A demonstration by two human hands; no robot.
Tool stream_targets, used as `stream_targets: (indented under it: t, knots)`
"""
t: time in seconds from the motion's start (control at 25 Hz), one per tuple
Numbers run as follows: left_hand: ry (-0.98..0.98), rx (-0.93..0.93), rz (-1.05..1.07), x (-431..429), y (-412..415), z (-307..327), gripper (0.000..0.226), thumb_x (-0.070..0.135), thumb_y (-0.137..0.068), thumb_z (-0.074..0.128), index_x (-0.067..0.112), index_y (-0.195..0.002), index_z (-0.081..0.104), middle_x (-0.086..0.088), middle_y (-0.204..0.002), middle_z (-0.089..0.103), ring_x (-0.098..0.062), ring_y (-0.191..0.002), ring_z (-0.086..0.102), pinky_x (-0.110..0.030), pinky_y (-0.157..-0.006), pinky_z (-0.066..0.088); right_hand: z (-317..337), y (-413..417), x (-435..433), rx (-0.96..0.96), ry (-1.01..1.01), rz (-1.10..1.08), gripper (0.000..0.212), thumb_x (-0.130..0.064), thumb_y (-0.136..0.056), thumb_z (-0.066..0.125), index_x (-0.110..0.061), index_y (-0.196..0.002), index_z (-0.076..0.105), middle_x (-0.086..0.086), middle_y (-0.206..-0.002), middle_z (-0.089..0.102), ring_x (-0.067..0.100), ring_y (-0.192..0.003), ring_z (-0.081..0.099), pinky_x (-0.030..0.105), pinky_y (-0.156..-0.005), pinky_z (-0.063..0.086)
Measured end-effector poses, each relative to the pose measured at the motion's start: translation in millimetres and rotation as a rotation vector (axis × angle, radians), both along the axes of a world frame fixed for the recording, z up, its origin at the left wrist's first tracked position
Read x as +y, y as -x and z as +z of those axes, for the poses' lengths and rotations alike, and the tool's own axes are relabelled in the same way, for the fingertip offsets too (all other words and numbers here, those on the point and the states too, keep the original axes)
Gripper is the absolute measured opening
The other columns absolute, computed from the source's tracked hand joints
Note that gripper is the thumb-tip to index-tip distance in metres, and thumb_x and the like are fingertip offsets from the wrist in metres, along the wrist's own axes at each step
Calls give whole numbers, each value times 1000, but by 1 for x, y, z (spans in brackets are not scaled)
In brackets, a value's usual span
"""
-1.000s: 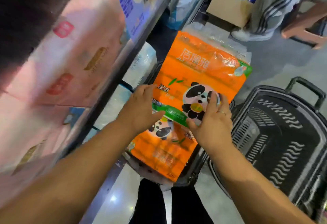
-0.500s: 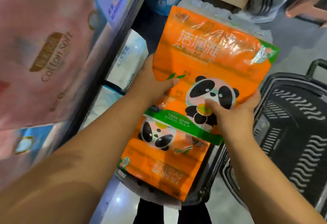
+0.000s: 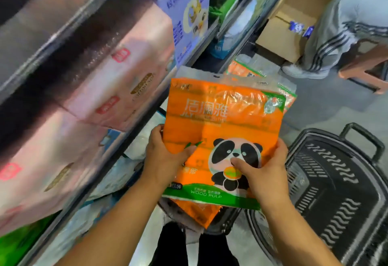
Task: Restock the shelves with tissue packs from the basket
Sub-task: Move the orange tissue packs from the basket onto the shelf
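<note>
An orange tissue pack (image 3: 222, 122) with a panda print and a green band is held up in front of me. My left hand (image 3: 163, 160) grips its left edge, thumb on the front. My right hand (image 3: 262, 169) grips its lower right edge, thumb on the panda. More orange packs (image 3: 199, 213) lie beneath it in a dark basket (image 3: 222, 223), mostly hidden, and another pack (image 3: 243, 70) shows behind the top. The shelves (image 3: 117, 152) run along the left.
Pink tissue boxes (image 3: 117, 89) and a purple box (image 3: 189, 17) fill the shelf on the left. An empty black basket (image 3: 340, 194) stands on the floor at right. A cardboard box (image 3: 291, 24) and a person in striped trousers (image 3: 344, 30) are at the back right.
Both hands have lifted the orange pack higher out of the basket, away from the pack below it. The view has tilted up, showing more of the shelf.
</note>
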State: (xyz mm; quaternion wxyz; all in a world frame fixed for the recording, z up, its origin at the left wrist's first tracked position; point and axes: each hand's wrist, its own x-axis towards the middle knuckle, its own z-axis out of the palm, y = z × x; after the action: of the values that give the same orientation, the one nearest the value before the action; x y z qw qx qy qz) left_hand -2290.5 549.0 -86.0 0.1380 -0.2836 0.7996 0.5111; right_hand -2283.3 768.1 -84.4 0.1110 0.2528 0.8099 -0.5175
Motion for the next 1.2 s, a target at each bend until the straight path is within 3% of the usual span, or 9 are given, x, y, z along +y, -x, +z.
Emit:
stream_targets:
  t: [0.08,0.2,0.36,0.56,0.72,0.84,0.92,1.0,1.2]
  knots:
    - [-22,21,71,-3,-22,33,104,72,-46,79,42,-134,31,5,-136,46,-22,-120,52,-51,-96,48,32,-6,-1,22,18,80,90,-21,-63,90,-40,-128,30,-17,-118,56,6,-104,59,36,-91,49]
    - [-16,72,180,-4,-58,90,92,55,-55,85,48,-131,35,8,-132,42,-21,-120,52,-51,-97,47,86,-20,-8,60,32,170,95,-22,-61,91,-38,-132,30,-13,-122,56,12,-106,60,39,-90,51]
    - [-3,136,282,-13,-108,158,95,46,-60,85,48,-137,28,12,-135,36,-19,-125,47,-52,-101,45,153,-47,-21,104,68,271,91,-16,-63,89,-43,-123,27,-18,-112,54,5,-96,59,21,-74,44]
    - [43,214,376,-34,-178,229,91,31,-73,82,42,-143,26,5,-140,38,-16,-118,51,-43,-94,49,230,-83,-49,138,134,404,88,-15,-67,86,-42,-120,21,-15,-105,54,3,-86,56,21,-73,42]
    - [47,278,444,-48,-226,272,88,31,-76,80,45,-141,22,8,-141,35,-13,-116,50,-33,-87,46,270,-109,-67,217,141,481,87,-19,-66,87,-36,-125,25,-20,-102,56,8,-90,61,33,-83,46]
    - [9,357,475,-58,-259,306,85,31,-77,79,53,-133,18,20,-125,48,-4,-106,54,-22,-76,43,303,-129,-83,294,179,531,88,-18,-67,86,-34,-129,25,-22,-100,53,-2,-87,57,33,-78,44]
    - [2,386,496,-64,-279,326,84,30,-78,78,49,-134,18,22,-119,49,0,-98,53,-21,-73,41,323,-141,-93,341,185,591,89,-18,-67,86,-37,-130,26,-23,-102,55,-7,-86,56,25,-76,44]
    - [21,417,513,-69,-294,339,82,27,-77,79,47,-131,20,18,-120,49,0,-96,53,-20,-73,40,337,-149,-100,367,178,650,85,-16,-67,86,-35,-131,34,-23,-105,58,-14,-84,58,9,-67,43]
    - [52,443,585,-82,-346,364,86,26,-76,80,45,-132,19,14,-128,47,-8,-104,52,-33,-87,43,369,-180,-122,387,228,744,75,-6,-72,81,-27,-128,35,-15,-103,58,-19,-78,56,5,-57,44]
